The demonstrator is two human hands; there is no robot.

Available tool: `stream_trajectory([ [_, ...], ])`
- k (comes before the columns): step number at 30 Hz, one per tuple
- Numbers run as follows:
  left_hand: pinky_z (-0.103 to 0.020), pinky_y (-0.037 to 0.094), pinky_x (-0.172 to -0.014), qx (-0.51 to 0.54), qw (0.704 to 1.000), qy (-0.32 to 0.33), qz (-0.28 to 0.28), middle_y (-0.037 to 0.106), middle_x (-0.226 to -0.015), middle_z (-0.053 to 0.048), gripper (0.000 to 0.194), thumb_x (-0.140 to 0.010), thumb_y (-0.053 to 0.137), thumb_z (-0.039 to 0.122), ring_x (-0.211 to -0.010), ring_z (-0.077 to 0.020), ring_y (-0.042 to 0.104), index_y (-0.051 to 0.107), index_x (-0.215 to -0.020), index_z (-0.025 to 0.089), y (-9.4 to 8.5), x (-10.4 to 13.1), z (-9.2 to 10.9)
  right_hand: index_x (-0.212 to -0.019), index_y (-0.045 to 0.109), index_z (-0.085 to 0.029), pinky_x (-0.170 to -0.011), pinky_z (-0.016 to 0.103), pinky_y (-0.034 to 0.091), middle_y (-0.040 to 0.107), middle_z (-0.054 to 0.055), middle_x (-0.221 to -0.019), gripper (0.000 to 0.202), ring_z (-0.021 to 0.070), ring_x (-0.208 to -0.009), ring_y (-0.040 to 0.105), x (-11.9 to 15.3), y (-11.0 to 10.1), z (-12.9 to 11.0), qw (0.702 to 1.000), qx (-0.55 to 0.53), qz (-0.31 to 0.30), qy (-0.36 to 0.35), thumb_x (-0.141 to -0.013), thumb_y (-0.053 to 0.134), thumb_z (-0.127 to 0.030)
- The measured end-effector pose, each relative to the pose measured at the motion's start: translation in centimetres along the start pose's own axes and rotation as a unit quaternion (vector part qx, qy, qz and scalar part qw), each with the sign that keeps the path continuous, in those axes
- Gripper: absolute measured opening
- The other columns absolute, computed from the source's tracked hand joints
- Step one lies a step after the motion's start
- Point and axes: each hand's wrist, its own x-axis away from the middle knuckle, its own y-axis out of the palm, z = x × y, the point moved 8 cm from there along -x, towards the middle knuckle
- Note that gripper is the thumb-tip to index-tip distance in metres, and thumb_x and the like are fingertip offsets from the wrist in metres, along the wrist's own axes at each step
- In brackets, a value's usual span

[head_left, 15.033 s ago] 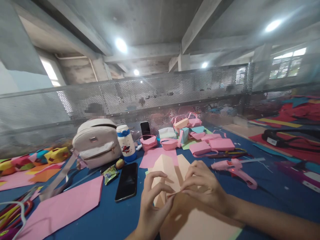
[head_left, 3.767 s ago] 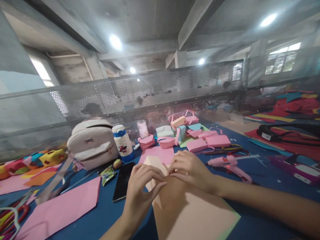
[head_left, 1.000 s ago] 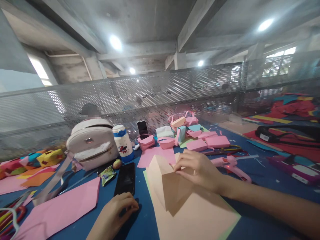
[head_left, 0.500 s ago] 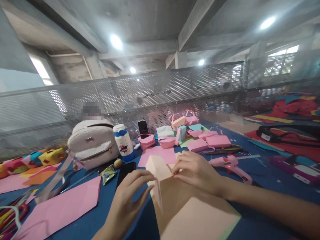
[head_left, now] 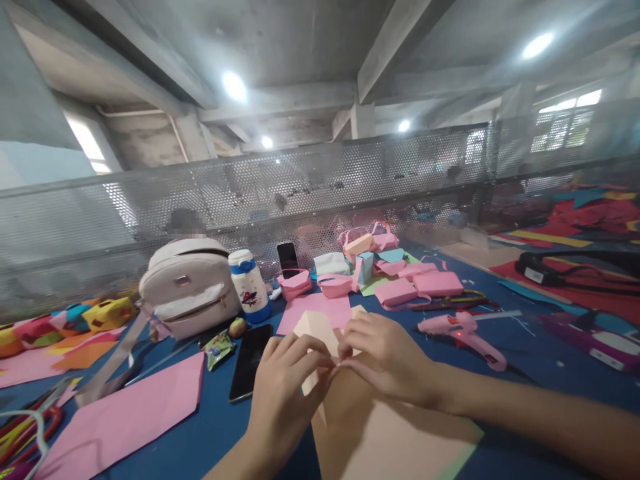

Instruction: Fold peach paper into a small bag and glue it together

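Both hands meet at the folded upper part of a peach paper sheet [head_left: 400, 440] lying before me. My left hand [head_left: 293, 380] pinches the paper's fold from the left, thumb and fingers pressed together. From the right, my right hand [head_left: 377, 353] grips the same fold, its fingertips almost touching the left ones. An upright folded flap [head_left: 316, 327] shows just behind the fingers. A pale green edge shows at the sheet's lower right corner. The fingertips hide part of the crease.
Left lie a black phone [head_left: 250, 363], a snack packet [head_left: 219, 349], pink paper [head_left: 135, 413] and scissors [head_left: 45, 407]. Behind are a backpack [head_left: 187, 287], a bottle [head_left: 249, 287] and small pink paper bags [head_left: 400, 291]. A pink glue gun [head_left: 465, 330], light lit, lies right.
My left hand has moved right and closed on the paper fold beside my right hand, uncovering more of the black phone. My right hand stays near the same place, holding the paper.
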Motion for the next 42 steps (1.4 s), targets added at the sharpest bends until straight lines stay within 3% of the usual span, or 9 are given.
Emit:
stream_trajectory([
  [9,-0.03,0.036,-0.07,0.052,0.998,0.032,0.028,0.072,-0.091,0.001,0.014,-0.091,0.06,0.007,-0.076,-0.0144,0.06,0.061,-0.091,0.021,0.1,0.7,0.3,-0.088,0.062,-0.018,-0.07,0.031,0.033,0.065,0.003,-0.085,0.022,0.0176,-0.079,0.053,0.6,-0.1,-0.3,0.999,0.033,0.0,-0.032,-0.102,0.048,-0.03],
  [12,-0.028,0.041,-0.073,0.085,0.996,0.02,0.034,0.071,-0.09,0.0,0.014,-0.093,0.057,0.008,-0.081,-0.0146,0.063,0.061,-0.092,0.022,0.0,0.2,-0.7,-0.088,0.063,-0.018,-0.07,0.03,0.034,0.065,0.003,-0.085,0.022,0.0169,-0.079,0.054,0.9,-0.7,-0.6,0.998,0.041,0.007,-0.05,-0.102,0.048,-0.027],
  [17,-0.028,0.05,-0.074,0.083,0.992,-0.078,0.046,0.069,-0.087,-0.004,0.016,-0.097,0.052,0.021,-0.084,-0.0183,0.065,0.057,-0.081,0.02,1.4,-2.0,-7.2,-0.088,0.062,-0.017,-0.071,0.031,0.035,0.065,0.004,-0.085,0.022,0.0171,-0.078,0.052,1.5,-0.7,-1.4,0.994,0.056,0.019,-0.09,-0.102,0.047,-0.023],
  [22,-0.037,0.05,-0.095,-0.036,0.988,-0.149,-0.028,0.072,-0.118,-0.01,0.024,-0.095,0.047,0.021,-0.108,-0.0236,0.067,0.063,-0.114,0.019,6.5,-6.0,-15.5,-0.086,0.061,-0.017,-0.075,0.032,0.037,0.066,0.003,-0.08,0.027,0.0166,-0.075,0.052,2.0,-0.2,-1.6,0.991,0.053,0.038,-0.118,-0.103,0.041,-0.022],
  [24,-0.041,0.046,-0.104,-0.071,0.981,-0.177,-0.04,0.066,-0.129,-0.014,0.032,-0.096,0.046,0.024,-0.121,-0.0268,0.061,0.06,-0.123,0.014,8.4,-7.7,-18.3,-0.086,0.061,-0.017,-0.075,0.033,0.037,0.066,0.003,-0.08,0.028,0.0162,-0.075,0.052,2.1,-0.1,-1.5,0.99,0.045,0.045,-0.123,-0.104,0.04,-0.023],
  [27,-0.049,0.027,-0.118,-0.125,0.966,-0.223,-0.044,0.044,-0.151,-0.02,0.045,-0.096,0.047,0.03,-0.142,-0.032,0.04,0.053,-0.135,0.007,10.7,-10.0,-22.1,-0.087,0.06,-0.017,-0.073,0.033,0.037,0.067,0.003,-0.08,0.028,0.0159,-0.075,0.053,2.2,-0.1,-1.2,0.991,0.037,0.049,-0.12,-0.104,0.04,-0.024],
  [31,-0.061,0.02,-0.117,-0.165,0.938,-0.298,-0.06,0.032,-0.154,-0.03,0.067,-0.096,0.045,0.042,-0.147,-0.0402,0.027,0.037,-0.145,-0.003,13.0,-11.4,-26.6,-0.089,0.06,-0.017,-0.071,0.033,0.036,0.068,0.002,-0.08,0.026,0.0155,-0.075,0.054,2.1,-0.2,-1.1,0.991,0.039,0.048,-0.12,-0.105,0.04,-0.024],
  [36,-0.061,0.018,-0.117,-0.177,0.92,-0.334,-0.101,0.029,-0.156,-0.028,0.077,-0.096,0.037,0.053,-0.148,-0.0383,0.023,0.032,-0.149,-0.002,15.1,-11.6,-30.4,-0.087,0.059,-0.019,-0.071,0.033,0.037,0.069,0.0,-0.079,0.022,0.0147,-0.075,0.055,1.9,0.4,-0.6,0.991,0.053,0.041,-0.113,-0.103,0.045,-0.023],
  [42,-0.064,0.014,-0.117,-0.193,0.917,-0.327,-0.118,0.022,-0.16,-0.023,0.078,-0.097,0.03,0.055,-0.15,-0.0351,0.017,0.024,-0.152,-0.001,15.7,-11.2,-31.3,-0.085,0.059,-0.02,-0.07,0.034,0.037,0.069,-0.001,-0.08,0.018,0.0146,-0.074,0.055,1.7,0.7,-0.5,0.991,0.059,0.027,-0.113,-0.101,0.052,-0.023],
])
